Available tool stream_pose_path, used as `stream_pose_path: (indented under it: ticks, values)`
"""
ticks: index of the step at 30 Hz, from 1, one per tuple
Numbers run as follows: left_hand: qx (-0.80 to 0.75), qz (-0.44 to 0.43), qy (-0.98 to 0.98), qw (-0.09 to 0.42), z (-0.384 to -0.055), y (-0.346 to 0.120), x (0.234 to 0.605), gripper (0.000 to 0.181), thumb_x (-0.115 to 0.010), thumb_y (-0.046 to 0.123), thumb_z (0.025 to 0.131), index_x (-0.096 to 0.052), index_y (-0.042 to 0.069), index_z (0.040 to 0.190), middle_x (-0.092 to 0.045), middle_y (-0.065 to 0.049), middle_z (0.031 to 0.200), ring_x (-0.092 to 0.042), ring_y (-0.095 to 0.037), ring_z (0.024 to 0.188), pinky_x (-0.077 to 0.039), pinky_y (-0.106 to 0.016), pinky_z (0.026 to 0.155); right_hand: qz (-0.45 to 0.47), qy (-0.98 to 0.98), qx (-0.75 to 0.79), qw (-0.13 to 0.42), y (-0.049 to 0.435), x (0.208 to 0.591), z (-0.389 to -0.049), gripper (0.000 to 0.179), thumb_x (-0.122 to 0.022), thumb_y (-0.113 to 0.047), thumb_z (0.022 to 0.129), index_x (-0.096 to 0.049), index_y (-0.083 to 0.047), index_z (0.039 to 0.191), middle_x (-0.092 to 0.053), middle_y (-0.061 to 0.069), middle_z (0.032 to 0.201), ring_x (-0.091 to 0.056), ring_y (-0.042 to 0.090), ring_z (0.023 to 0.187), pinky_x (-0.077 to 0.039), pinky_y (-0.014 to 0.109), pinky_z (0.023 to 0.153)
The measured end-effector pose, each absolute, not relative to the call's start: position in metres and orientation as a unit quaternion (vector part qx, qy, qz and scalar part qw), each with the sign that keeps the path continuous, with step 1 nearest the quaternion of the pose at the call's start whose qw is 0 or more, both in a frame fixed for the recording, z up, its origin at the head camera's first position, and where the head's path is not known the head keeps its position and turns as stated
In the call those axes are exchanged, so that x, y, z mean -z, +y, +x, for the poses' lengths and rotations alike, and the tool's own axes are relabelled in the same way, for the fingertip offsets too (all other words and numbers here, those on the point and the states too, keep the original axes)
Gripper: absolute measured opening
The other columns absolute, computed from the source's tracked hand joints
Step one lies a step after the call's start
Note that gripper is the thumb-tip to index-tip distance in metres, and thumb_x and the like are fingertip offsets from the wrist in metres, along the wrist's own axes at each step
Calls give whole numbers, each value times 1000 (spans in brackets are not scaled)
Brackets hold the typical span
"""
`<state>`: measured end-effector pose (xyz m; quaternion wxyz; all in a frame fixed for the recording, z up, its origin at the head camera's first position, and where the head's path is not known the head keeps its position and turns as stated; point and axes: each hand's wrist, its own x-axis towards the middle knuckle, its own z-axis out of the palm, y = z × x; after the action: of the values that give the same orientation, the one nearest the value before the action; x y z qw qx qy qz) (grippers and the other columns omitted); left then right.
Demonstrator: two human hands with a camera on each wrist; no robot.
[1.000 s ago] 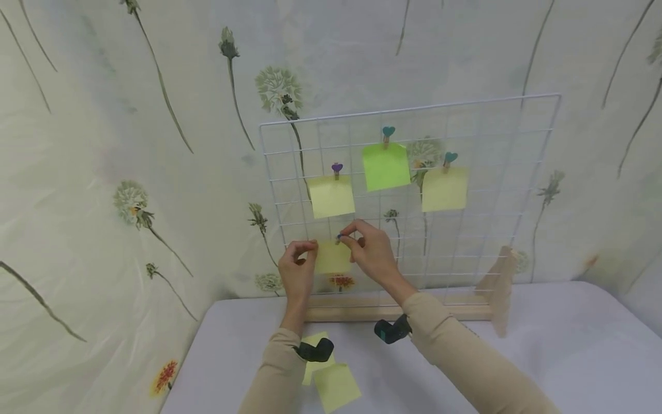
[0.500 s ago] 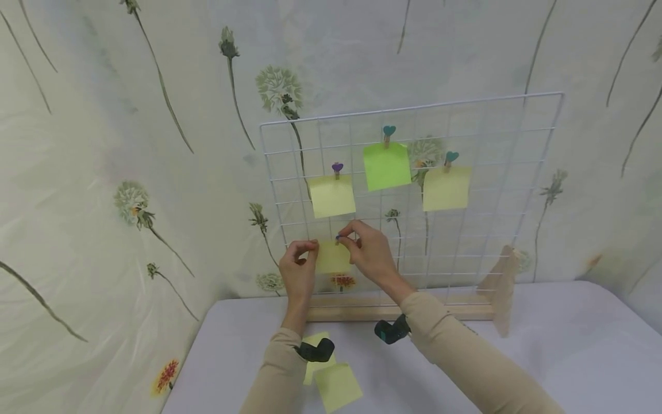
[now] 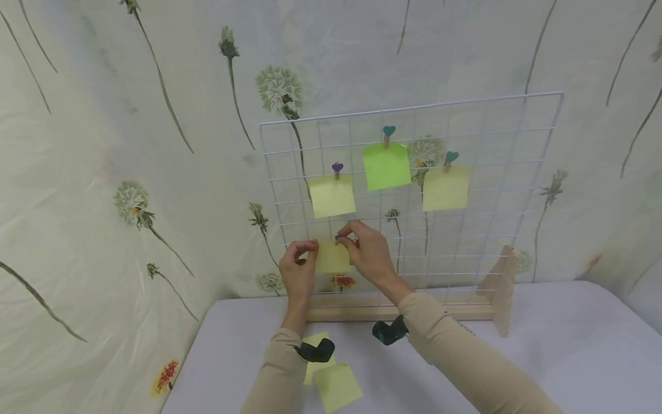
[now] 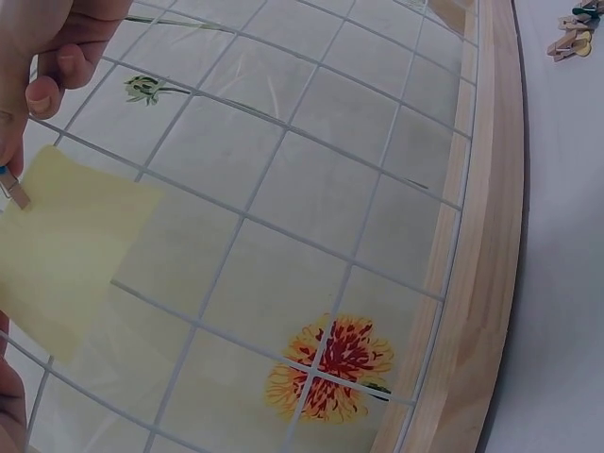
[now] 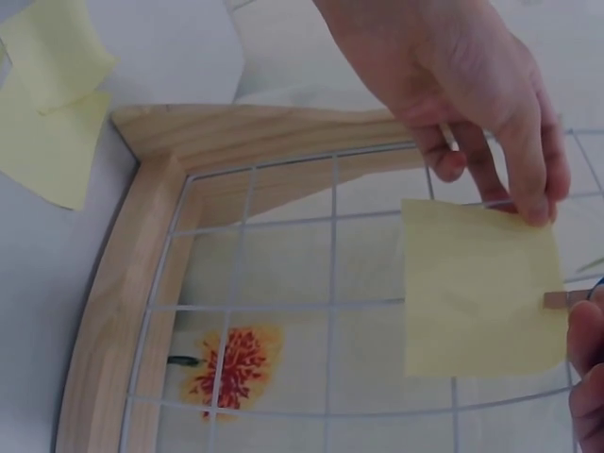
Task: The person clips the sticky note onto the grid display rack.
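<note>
Nearest the person's sleeves (image 3: 465,356), on the white table (image 3: 233,356), pale yellow paper squares (image 3: 338,388) lie overlapping, at six o'clock from the hands. Beyond them, a pale yellow square note (image 3: 331,261) hangs against a white wire grid (image 3: 411,107) in a pale wooden stand (image 3: 357,314). The left hand (image 3: 298,276), at the note's nine o'clock, pinches its upper left corner. The right hand (image 3: 371,250), at three, has thumb and forefinger clamped on a small wooden clip with a blue top (image 5: 557,300); the clip sits at the note's twelve, long axis near upright, biting end pointing to six. Higher up, clipped notes hang: yellow (image 3: 333,198) at twelve, bright green (image 3: 387,168) at one, yellow (image 3: 446,191) at two. Behind everything runs a pale backdrop (image 3: 331,57) printed with dandelions.
</note>
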<state>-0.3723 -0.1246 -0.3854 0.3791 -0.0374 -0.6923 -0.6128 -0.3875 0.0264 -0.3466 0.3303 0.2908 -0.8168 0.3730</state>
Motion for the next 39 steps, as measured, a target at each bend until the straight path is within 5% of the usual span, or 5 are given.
stream_pose_path:
  ticks: [13, 23, 33, 39]
  values:
    - [615, -41, -689, 381, -379, -125, 392, 11, -71, 20, 85, -66, 11, 80, -73, 0, 91, -67, -10, 86, -44, -17, 59, 263, -832, -356, 335, 24, 347, -386, 5, -67, -11, 87, -64, -11, 92, -72, 4, 93, -49, 2, 42, -38, 20, 43]
    - [618, -31, -689, 379, -379, -124, 393, 12, -71, 19, 84, -66, 9, 80, -73, -2, 93, -68, -14, 87, -44, -18, 60, 254, -841, -341, 334, 22, 347, -382, 9, -67, -14, 88, -68, -12, 97, -72, 2, 97, -61, 11, 65, -49, 26, 57]
    - [616, -24, -698, 363, -358, -116, 374, 12, -67, 10, 86, -65, -2, 83, -73, -11, 98, -67, -22, 93, -44, -19, 65, 266, -847, -356, 290, 31, 350, -377, 28, -60, -11, 90, -64, -11, 118, -69, 3, 110, -45, 4, 49, -40, 19, 46]
    - [591, -40, -698, 401, -347, -112, 372, 10, -65, 5, 87, -64, -4, 83, -71, -15, 98, -65, -25, 96, -50, -23, 65, 280, -833, -383, 283, 37, 354, -372, 33, -59, -6, 89, -62, -11, 122, -69, 4, 108, -42, 4, 46, -37, 20, 42]
